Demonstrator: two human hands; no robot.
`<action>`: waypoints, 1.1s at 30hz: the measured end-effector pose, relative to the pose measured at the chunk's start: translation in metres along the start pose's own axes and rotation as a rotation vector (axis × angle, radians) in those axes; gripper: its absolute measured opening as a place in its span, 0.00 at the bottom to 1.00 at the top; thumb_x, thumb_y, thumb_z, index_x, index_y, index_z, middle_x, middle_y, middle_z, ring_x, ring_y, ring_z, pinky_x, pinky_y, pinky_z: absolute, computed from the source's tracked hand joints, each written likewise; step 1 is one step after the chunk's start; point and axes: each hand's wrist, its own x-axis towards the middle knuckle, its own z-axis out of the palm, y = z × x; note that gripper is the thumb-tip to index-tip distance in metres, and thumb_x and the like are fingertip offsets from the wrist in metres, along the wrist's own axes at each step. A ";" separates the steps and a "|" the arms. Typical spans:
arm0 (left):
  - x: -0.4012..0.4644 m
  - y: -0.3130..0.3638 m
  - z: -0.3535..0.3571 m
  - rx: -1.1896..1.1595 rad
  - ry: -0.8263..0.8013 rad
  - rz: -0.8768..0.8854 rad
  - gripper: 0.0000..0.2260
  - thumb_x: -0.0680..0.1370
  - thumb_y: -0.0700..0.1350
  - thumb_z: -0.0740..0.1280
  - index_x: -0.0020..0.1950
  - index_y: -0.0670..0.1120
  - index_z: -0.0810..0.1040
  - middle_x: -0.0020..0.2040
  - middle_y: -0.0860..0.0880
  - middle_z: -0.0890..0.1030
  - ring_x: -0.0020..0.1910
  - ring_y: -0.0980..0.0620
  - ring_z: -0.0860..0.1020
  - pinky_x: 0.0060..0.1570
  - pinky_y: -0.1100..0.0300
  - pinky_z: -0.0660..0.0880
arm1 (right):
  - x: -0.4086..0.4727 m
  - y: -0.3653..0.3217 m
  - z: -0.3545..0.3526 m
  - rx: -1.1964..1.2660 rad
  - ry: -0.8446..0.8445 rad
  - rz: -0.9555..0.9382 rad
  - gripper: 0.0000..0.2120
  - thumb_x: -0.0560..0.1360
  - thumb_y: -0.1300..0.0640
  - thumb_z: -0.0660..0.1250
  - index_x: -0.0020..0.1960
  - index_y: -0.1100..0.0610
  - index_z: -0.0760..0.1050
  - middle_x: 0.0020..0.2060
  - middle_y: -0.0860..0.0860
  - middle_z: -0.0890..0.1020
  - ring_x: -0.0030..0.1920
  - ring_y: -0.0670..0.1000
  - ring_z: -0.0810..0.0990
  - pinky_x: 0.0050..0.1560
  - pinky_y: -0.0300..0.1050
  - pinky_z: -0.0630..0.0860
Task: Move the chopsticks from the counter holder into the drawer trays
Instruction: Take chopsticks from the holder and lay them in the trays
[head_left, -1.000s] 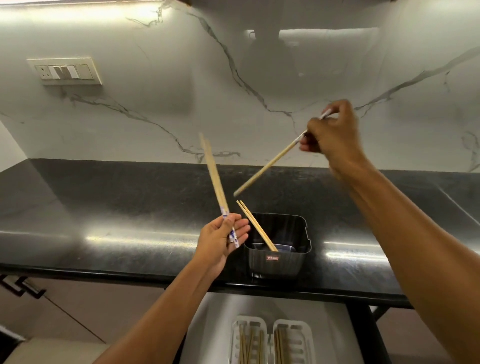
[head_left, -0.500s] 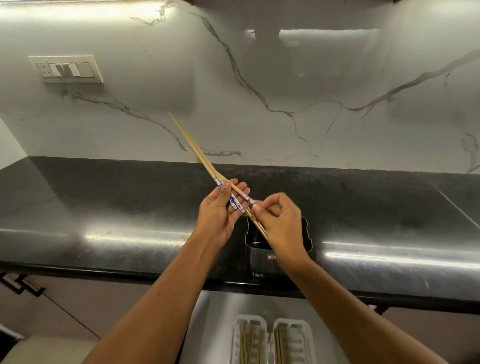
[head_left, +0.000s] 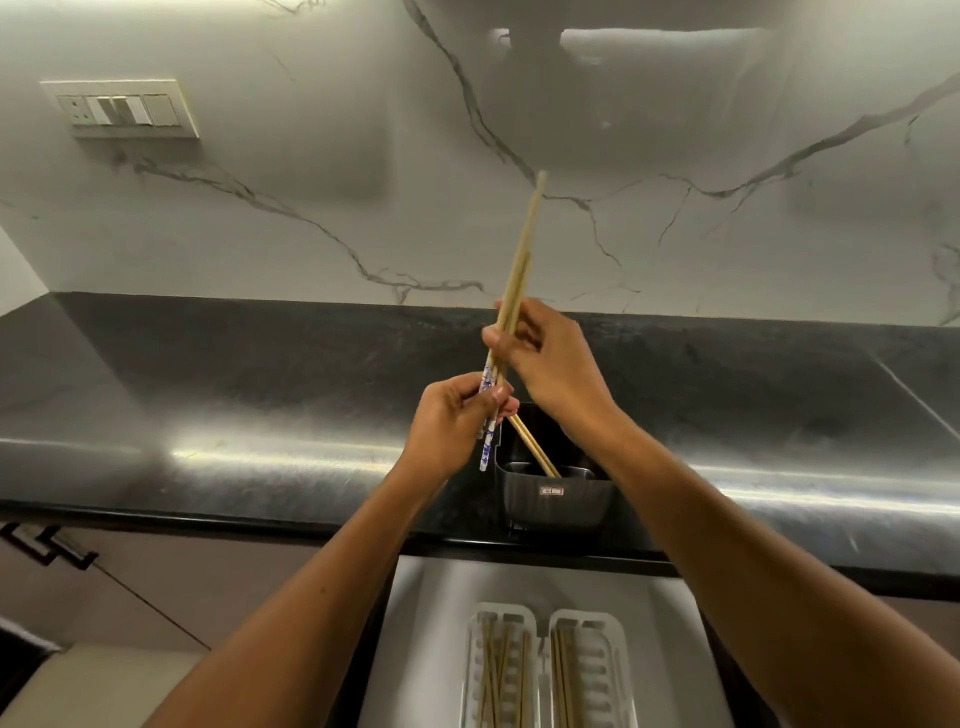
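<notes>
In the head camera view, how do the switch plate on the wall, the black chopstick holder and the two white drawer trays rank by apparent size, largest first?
1. The two white drawer trays, side by side, alike, so unranked; both partly cut off and nearest the camera.
2. Black chopstick holder.
3. Switch plate, close to the holder but farther away, so this order is unsure.

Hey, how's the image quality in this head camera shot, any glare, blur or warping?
Head view: bright glare streaks run along the black counter; the counter edge bows from wide-angle distortion; the held chopsticks look slightly motion-blurred; the glossy marble wall mirrors a pale light patch; the drawer trays sit dimmer at the bottom.
</notes>
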 end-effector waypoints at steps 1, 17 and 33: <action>-0.001 -0.003 -0.002 0.018 0.003 0.006 0.08 0.79 0.38 0.63 0.49 0.36 0.81 0.41 0.44 0.83 0.42 0.53 0.82 0.49 0.57 0.78 | 0.003 -0.004 0.003 -0.015 -0.020 0.000 0.10 0.76 0.54 0.67 0.55 0.58 0.77 0.45 0.50 0.84 0.45 0.45 0.83 0.48 0.38 0.79; -0.036 -0.105 -0.051 0.479 0.163 -0.161 0.07 0.76 0.43 0.68 0.38 0.45 0.81 0.33 0.44 0.82 0.35 0.42 0.79 0.37 0.49 0.76 | -0.021 0.059 0.101 -0.237 -0.171 0.069 0.09 0.81 0.50 0.56 0.48 0.54 0.70 0.31 0.50 0.77 0.31 0.50 0.78 0.34 0.49 0.78; -0.036 -0.112 -0.052 0.360 0.020 -0.125 0.07 0.78 0.43 0.66 0.46 0.56 0.80 0.40 0.51 0.84 0.41 0.54 0.82 0.41 0.62 0.79 | -0.016 0.064 0.102 -0.209 -0.264 0.191 0.10 0.80 0.52 0.59 0.48 0.58 0.74 0.40 0.57 0.82 0.39 0.55 0.83 0.44 0.55 0.82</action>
